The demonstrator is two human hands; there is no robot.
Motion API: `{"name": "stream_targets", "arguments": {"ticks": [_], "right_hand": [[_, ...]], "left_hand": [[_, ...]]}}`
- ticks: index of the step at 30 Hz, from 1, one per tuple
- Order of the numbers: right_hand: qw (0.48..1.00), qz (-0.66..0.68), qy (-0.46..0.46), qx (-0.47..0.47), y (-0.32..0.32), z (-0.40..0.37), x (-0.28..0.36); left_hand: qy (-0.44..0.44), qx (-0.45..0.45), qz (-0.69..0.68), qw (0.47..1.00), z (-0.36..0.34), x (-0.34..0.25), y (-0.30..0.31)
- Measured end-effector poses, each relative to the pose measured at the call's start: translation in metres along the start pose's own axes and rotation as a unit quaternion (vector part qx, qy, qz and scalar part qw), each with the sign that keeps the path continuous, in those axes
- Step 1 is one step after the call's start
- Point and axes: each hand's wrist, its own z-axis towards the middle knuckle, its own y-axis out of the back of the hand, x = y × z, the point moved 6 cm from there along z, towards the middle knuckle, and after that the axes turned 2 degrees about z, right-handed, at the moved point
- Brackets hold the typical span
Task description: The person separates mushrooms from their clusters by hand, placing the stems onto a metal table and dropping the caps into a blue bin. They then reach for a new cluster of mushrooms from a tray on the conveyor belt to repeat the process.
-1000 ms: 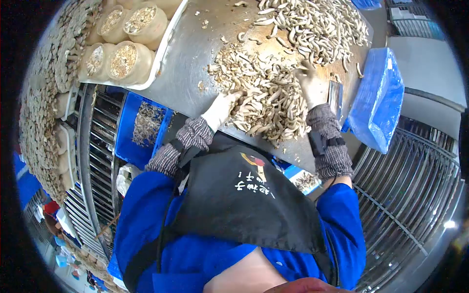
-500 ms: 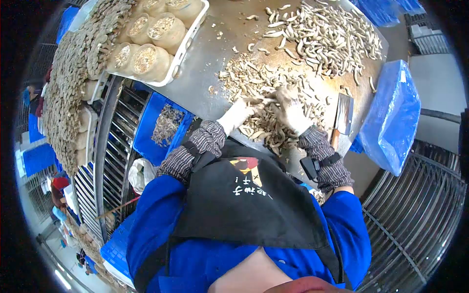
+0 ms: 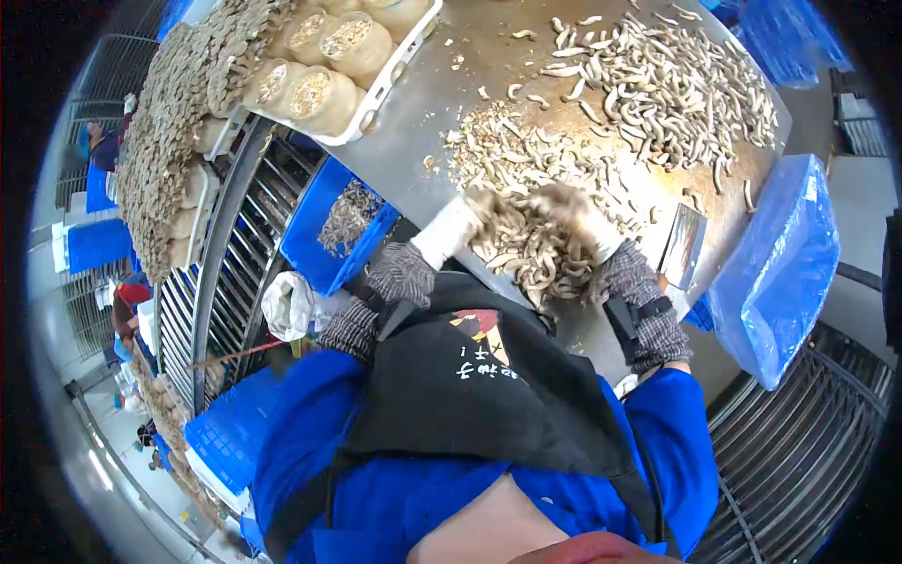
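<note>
Both hands wear pale gloves soiled at the fingers. My left hand (image 3: 458, 224) is at the left edge of a heap of small mushroom pieces (image 3: 537, 246); its fingertips are blurred and any piece in them cannot be made out. On the right side of that heap, my right hand (image 3: 578, 218) is smeared by motion over the pieces. Paler crumbs and pieces (image 3: 507, 141) lie just beyond both hands. A larger pile of mushrooms (image 3: 672, 89) spreads over the far right of the metal table (image 3: 413, 141). Beside my right hand lies a cleaver (image 3: 684, 246) with a wide blade.
A white tray (image 3: 376, 94) of filled jars stands at the upper left, near stacked bags (image 3: 178, 132). A blue bin (image 3: 315, 249) with scraps sits left of the table. Blue plastic (image 3: 780, 273) hangs at the right edge. Other people are at the far left.
My hands have moved apart slightly, and my right hand is now more blurred. The table and everything on it have shifted rightward in view.
</note>
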Motion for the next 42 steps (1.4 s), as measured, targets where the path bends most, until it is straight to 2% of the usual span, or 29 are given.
{"name": "stream_targets", "arguments": {"ticks": [1, 2, 3, 4, 5, 6, 7, 8, 9, 11, 13, 14, 16, 18, 19, 20, 22, 24, 27, 29, 30, 32, 34, 36, 37, 38, 40, 41, 42], "right_hand": [[0.994, 0.0, -0.057, -0.097, 0.019, -0.001, 0.023], [0.979, 0.103, 0.007, -0.176, 0.063, 0.024, -0.047], [0.894, -0.278, 0.294, -0.195, 0.101, 0.026, -0.026], [0.933, 0.148, 0.271, -0.186, 0.127, 0.019, -0.004], [0.803, 0.544, 0.196, -0.144, 0.139, 0.017, 0.018], [0.805, 0.543, 0.195, -0.139, 0.148, 0.021, 0.006], [0.84, 0.409, 0.163, -0.317, 0.175, 0.021, -0.025], [0.831, 0.254, 0.125, -0.479, 0.194, 0.015, -0.041], [0.833, 0.252, 0.129, -0.474, 0.182, 0.02, -0.037], [0.927, 0.022, 0.077, -0.367, 0.106, 0.031, -0.014], [0.952, -0.187, 0.081, -0.226, 0.029, 0.045, -0.006], [0.944, -0.275, 0.113, -0.147, -0.008, 0.049, -0.005], [0.928, -0.359, 0.098, 0.0, -0.062, 0.045, 0.019], [0.859, -0.492, 0.121, 0.077, -0.096, 0.045, 0.021], [0.818, -0.54, 0.197, 0.03, -0.102, 0.041, -0.003], [0.816, -0.543, 0.194, 0.037, -0.107, 0.042, -0.021], [0.749, -0.624, 0.22, -0.048, -0.107, 0.04, -0.038], [0.743, -0.63, 0.22, -0.052, -0.109, 0.038, -0.037], [0.797, -0.585, 0.131, -0.07, -0.113, 0.044, -0.014], [0.761, -0.581, 0.24, -0.161, -0.116, 0.032, -0.019], [0.758, -0.584, 0.239, -0.162, -0.114, 0.033, -0.014], [0.868, -0.459, 0.147, -0.121, -0.103, 0.04, -0.016], [0.868, -0.466, 0.122, -0.121, -0.097, 0.034, 0.004], [0.966, -0.202, 0.026, -0.157, -0.078, 0.031, -0.002], [0.963, -0.216, 0.07, -0.149, -0.071, 0.031, 0.009], [0.968, -0.188, 0.021, -0.165, -0.065, 0.029, 0.009], [0.965, -0.218, 0.031, -0.139, -0.057, 0.028, 0.035], [0.965, -0.234, -0.041, -0.108, -0.051, 0.031, 0.029], [0.972, -0.217, 0.004, -0.086, -0.05, 0.032, 0.041]], "left_hand": [[-0.001, -0.029, -0.139, 0.99, 0.004, 0.018, 0.032], [-0.004, -0.06, -0.275, 0.959, 0.003, 0.038, 0.067], [-0.045, -0.113, -0.374, 0.919, -0.009, 0.037, 0.088], [-0.089, -0.162, -0.466, 0.865, -0.024, 0.034, 0.108], [-0.112, -0.183, -0.442, 0.871, -0.039, 0.03, 0.122], [-0.137, -0.203, -0.418, 0.875, -0.052, 0.024, 0.135], [-0.157, -0.225, -0.385, 0.881, -0.064, 0.025, 0.147], [-0.156, -0.206, -0.406, 0.876, -0.074, 0.027, 0.151], [-0.162, -0.221, -0.42, 0.865, -0.081, 0.024, 0.148], [-0.171, -0.248, -0.436, 0.848, -0.088, 0.029, 0.148], [-0.17, -0.266, -0.454, 0.833, -0.084, 0.055, 0.156], [-0.135, -0.233, -0.472, 0.84, -0.08, 0.064, 0.151], [-0.086, -0.27, -0.415, 0.865, -0.076, 0.077, 0.141], [-0.033, -0.291, -0.436, 0.851, -0.073, 0.084, 0.13], [-0.027, -0.275, -0.424, 0.862, -0.071, 0.085, 0.124], [-0.021, -0.257, -0.413, 0.873, -0.07, 0.086, 0.118], [-0.013, -0.253, -0.435, 0.864, -0.064, 0.091, 0.112], [0.021, -0.185, -0.434, 0.881, -0.054, 0.094, 0.105], [0.046, -0.167, -0.399, 0.901, -0.041, 0.082, 0.104], [0.066, -0.15, -0.386, 0.908, -0.04, 0.085, 0.093], [0.064, -0.145, -0.355, 0.921, -0.035, 0.079, 0.093], [0.06, -0.138, -0.289, 0.945, -0.027, 0.068, 0.097], [0.069, -0.138, -0.275, 0.949, -0.017, 0.067, 0.1], [0.081, -0.144, -0.186, 0.968, -0.006, 0.061, 0.101], [0.059, -0.118, -0.145, 0.981, -0.003, 0.048, 0.096], [0.06, -0.114, -0.144, 0.981, 0.006, 0.045, 0.094], [-0.024, -0.028, -0.081, 0.996, 0.026, 0.022, 0.075], [-0.082, -0.064, -0.049, 0.993, 0.026, 0.011, 0.067], [-0.08, -0.058, -0.048, 0.994, 0.033, 0.01, 0.061]]}}
